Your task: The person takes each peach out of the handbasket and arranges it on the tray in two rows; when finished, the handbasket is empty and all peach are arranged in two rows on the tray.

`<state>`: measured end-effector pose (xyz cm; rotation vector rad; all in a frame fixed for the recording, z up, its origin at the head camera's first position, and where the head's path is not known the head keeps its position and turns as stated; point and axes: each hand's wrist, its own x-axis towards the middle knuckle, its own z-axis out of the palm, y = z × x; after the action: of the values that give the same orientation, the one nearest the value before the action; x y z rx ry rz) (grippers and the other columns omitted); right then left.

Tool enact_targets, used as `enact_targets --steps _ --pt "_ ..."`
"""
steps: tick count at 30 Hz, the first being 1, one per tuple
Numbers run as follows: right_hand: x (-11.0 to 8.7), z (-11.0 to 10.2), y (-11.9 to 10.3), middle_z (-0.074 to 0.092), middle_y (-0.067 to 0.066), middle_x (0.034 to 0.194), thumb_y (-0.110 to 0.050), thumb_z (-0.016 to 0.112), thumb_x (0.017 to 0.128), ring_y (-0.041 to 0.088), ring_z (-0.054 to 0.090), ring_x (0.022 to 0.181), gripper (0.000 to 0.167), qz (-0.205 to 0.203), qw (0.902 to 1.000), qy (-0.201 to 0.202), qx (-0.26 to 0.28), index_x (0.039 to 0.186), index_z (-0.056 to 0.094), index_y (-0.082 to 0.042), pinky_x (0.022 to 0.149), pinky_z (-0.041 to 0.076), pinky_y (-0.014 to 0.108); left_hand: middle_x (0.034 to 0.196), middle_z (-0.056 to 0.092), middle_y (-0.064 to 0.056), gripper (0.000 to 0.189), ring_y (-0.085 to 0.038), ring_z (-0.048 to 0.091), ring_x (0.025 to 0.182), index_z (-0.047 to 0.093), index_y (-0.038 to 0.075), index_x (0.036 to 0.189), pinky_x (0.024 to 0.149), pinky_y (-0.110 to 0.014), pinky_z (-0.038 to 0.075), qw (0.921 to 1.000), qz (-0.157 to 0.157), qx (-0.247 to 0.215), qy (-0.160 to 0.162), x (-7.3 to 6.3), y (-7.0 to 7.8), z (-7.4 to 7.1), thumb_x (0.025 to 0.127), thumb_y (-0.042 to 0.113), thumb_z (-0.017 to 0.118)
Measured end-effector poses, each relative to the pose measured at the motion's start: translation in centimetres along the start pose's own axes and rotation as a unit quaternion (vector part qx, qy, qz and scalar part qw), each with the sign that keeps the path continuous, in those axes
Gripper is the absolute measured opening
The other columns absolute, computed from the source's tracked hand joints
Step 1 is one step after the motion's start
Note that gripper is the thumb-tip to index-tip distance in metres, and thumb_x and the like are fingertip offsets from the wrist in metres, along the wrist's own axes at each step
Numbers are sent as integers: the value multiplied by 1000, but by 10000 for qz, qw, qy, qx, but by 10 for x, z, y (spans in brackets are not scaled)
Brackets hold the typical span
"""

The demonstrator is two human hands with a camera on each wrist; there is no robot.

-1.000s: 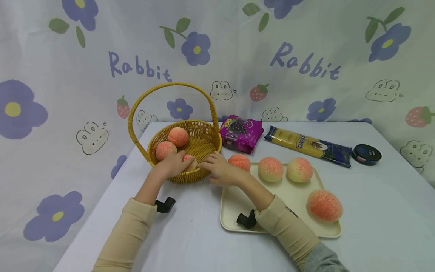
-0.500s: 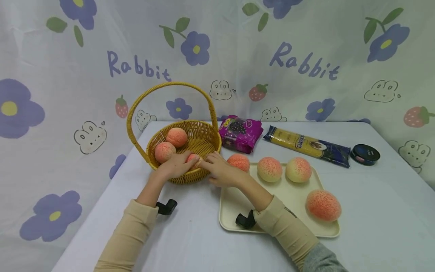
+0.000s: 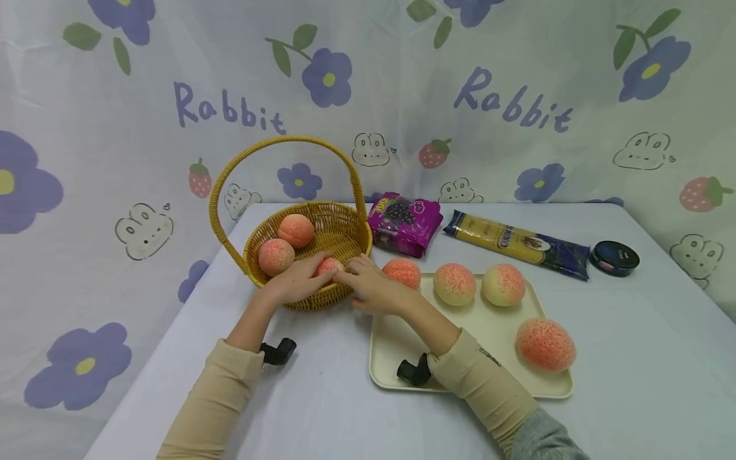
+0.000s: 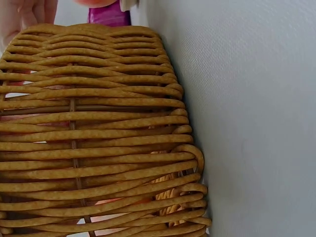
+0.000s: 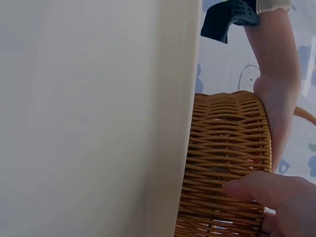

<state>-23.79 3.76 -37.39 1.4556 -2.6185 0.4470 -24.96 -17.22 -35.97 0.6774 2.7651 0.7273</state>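
In the head view, my left hand [image 3: 296, 281] reaches over the near rim of a woven basket [image 3: 313, 299]. It holds a small pink peach [image 3: 329, 266] between thumb and fingers; the hand partly covers it. My right hand [image 3: 374, 286] grips the basket's right front rim, its fingertips close to that peach. In the right wrist view, the right thumb [image 5: 249, 189] lies against the outer wicker wall, while the other fingers are mostly hidden. Two more peaches, one nearer [image 3: 276, 257] and one farther [image 3: 296, 230], sit in the basket's left side.
A cream tray [image 3: 397, 358] right of the basket bears several peaches, including a large one [image 3: 545, 345]. Behind stand a purple grape-print package [image 3: 405, 223], a long blue-and-yellow packet [image 3: 517, 244] and a round black tin [image 3: 614, 258]. The basket's tall handle [image 3: 282, 139] arches above.
My left hand has shifted slightly right inside the basket, carrying the small peach nearer to the right fingertips. The right hand stays at the rim. The head view has shifted a little.
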Motion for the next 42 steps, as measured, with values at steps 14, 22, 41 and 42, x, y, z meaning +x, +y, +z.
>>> enact_targets --steps 14,22,41,42 --pt "1 -2 0 50 5 107 -7 67 76 20 42 107 44 27 10000 13 -33 117 51 -13 102 26 37 135 42 -18 65 -34 39 124 31 0 139 100 -50 32 9999 -30 -11 146 -3 0 -3 95 46 39" --pt "1 0 -1 50 6 108 -8 67 77 21 42 109 48 52 9999 -23 -109 122 51 -14 108 17 47 125 49 -19 55 -33 46 116 39 -3 133 95 -49 37 9993 104 40 348 -9 -3 -11 96 38 42" --pt "0 -2 -3 50 7 110 -7 66 78 22 41 112 48 123 9998 -132 29 122 51 -14 108 15 47 71 46 -3 30 -20 43 79 56 0 102 70 -35 34 9938 52 349 1050 -21 -21 -38 94 27 50" --pt "0 -2 -3 50 7 111 -7 66 78 22 41 113 47 123 9998 -135 38 122 51 -14 108 15 47 73 46 -2 26 -20 43 80 56 2 97 69 -35 34 9935 32 366 1077 -22 -21 -39 94 27 50"
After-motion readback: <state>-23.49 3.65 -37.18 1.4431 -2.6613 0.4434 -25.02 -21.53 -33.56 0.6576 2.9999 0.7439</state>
